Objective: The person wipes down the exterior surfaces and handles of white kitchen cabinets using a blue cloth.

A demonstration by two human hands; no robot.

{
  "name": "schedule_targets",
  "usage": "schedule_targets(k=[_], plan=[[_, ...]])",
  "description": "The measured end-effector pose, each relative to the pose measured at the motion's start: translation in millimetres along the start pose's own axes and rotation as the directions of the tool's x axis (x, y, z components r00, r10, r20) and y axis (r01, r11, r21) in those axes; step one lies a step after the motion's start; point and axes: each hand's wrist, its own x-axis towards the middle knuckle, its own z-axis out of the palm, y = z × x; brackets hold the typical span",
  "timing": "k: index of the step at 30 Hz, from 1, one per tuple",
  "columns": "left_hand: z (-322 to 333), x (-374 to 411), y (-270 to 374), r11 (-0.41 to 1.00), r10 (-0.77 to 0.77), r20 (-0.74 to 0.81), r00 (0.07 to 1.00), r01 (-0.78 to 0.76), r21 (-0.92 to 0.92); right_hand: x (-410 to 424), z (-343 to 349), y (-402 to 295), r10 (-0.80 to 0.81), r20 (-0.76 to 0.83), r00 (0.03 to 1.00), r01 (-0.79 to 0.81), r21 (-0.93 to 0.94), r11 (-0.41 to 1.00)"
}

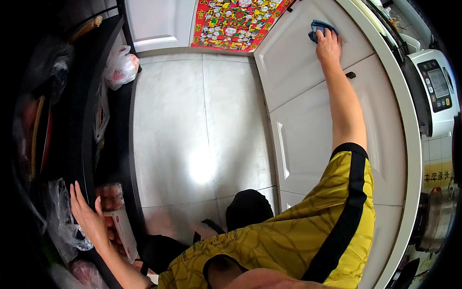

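Observation:
My right hand (pixel 329 45) presses a folded blue cloth (pixel 319 28) against the upper part of a white cabinet door (pixel 292 54). Its fingertips lie over the cloth and hide some of it. A second white door (pixel 310 133) with a small black handle (pixel 350 75) runs under my outstretched forearm. On the other side, my left hand (pixel 86 216) rests flat at the edge of a black shelf unit (pixel 85 159), fingers straight and holding nothing. Beside it are clear plastic bags (pixel 61 213) and an open white box (pixel 124 231) with reddish-brown round things inside.
Grey floor tiles (pixel 173 126) lie between the shelf and the cabinets. A tied plastic bag (pixel 122 68) sits on the shelf farther up. A red printed poster (pixel 234 25) hangs at the far end. A white appliance with a display (pixel 435 86) stands on the pale countertop (pixel 411 151).

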Motion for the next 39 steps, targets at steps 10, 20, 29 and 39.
schedule_targets(k=[10,20,29,39], plan=[[0,-2,3,0.994,0.006,-0.024,1.000,-0.003,0.105,-93,2,-71,-0.057,0.462,0.885,-0.058,0.231,0.971],[0,29,229,0.458,0.484,0.045,0.874,-0.209,-0.864,-173,-170,-42,0.402,-0.040,0.915,-0.190,0.835,0.516],[-50,-1,453,-0.515,0.749,0.318,0.581,0.812,-0.274,-216,-267,5,0.320,-0.009,0.947,-0.143,0.883,0.448],[-64,80,550,-0.609,0.609,-0.002,0.793,0.466,-0.641,-156,-278,98,0.446,-0.121,0.887,-0.454,-0.049,0.889]])
